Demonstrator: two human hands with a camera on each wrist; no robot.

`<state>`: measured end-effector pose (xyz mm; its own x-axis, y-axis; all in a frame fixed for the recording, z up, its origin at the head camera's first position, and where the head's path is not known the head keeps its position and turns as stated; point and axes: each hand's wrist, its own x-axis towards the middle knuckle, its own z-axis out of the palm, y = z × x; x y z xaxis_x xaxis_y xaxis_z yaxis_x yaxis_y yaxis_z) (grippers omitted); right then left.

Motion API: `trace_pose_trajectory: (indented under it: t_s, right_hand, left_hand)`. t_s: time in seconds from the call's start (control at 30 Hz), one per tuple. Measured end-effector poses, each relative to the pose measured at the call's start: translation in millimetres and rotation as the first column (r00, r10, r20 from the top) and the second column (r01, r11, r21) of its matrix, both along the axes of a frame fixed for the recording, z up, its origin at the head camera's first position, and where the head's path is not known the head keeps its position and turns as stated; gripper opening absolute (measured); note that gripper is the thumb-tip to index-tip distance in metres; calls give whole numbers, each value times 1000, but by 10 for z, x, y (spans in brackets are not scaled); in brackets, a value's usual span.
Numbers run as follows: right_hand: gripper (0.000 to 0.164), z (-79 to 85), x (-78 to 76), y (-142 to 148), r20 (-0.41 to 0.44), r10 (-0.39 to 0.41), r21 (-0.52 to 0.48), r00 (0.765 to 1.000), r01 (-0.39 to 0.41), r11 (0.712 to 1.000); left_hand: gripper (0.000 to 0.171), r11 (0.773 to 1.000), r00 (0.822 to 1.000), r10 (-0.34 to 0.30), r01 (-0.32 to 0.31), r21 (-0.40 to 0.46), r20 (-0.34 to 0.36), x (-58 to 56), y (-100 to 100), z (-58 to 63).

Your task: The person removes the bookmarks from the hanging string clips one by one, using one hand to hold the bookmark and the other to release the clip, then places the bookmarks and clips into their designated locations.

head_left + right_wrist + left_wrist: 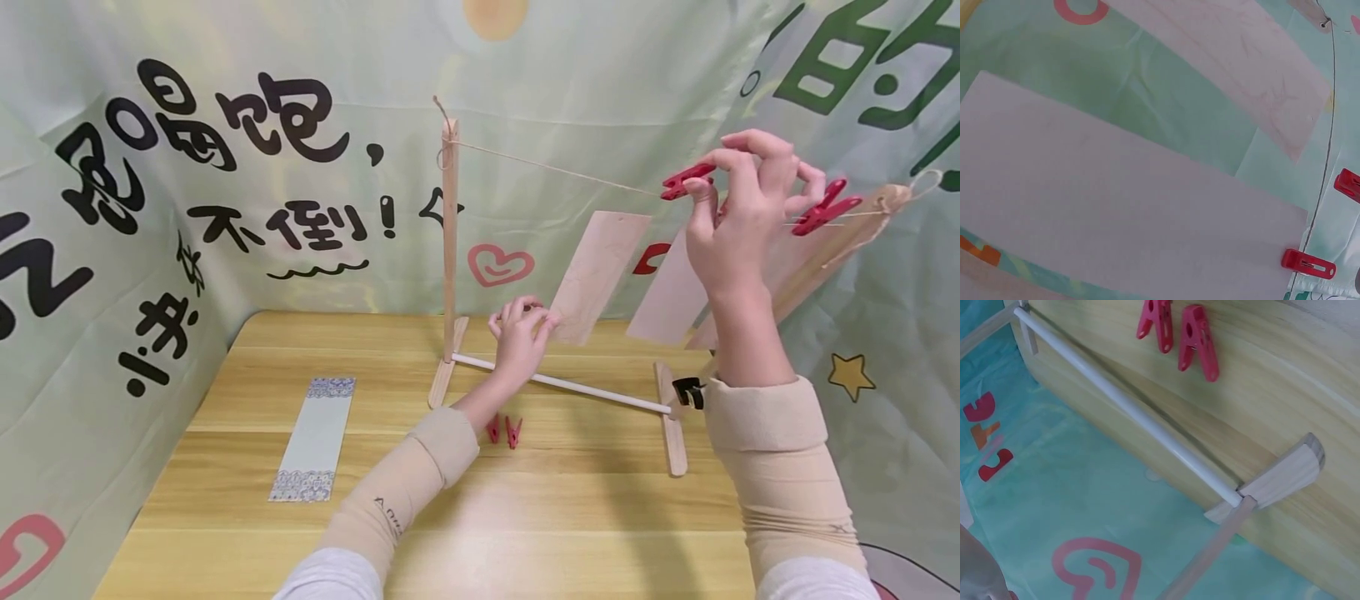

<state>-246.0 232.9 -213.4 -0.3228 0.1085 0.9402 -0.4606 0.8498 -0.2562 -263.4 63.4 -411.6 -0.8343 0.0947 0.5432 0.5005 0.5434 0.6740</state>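
Observation:
My left hand [519, 340] pinches the lower part of a pale pink paper bookmark [606, 265], which slants upward with its top near the string [555, 171]. Up at the string, my right hand [746, 212] pinches a red clothespin [686, 181]. In the right wrist view this clothespin [1349, 185] stands apart from the bookmark's patterned surface [1235, 69]. A second, plainer bookmark [1129, 194] hangs from the string under another red clothespin [1308, 264]. Farther right on the string sits one more clothespin [825, 208], partly behind my right hand.
The string runs between two wooden posts [449, 250], joined at the bottom by a white rod [585, 390]. Two loose red clothespins [1197, 344] lie on the wooden table [225, 550]. To the left lies a white bookmark with blue patterned ends [315, 437]. A printed cloth [405, 75] hangs behind.

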Motion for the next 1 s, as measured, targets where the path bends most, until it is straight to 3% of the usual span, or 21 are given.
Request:
trace_pose_trajectory:
  t_s: [0.73,1.0]
  right_hand:
    - [29,-265,153,-19,25,21,198,999,-25,980]
    - [29,-449,199,-32,28,66,222,997,-71,972]
  left_hand:
    - [23,997,999,15,-12,70,-32,60,-472,-152]
    - [21,996,1000,21,-19,86,-19,107,-638,-259]
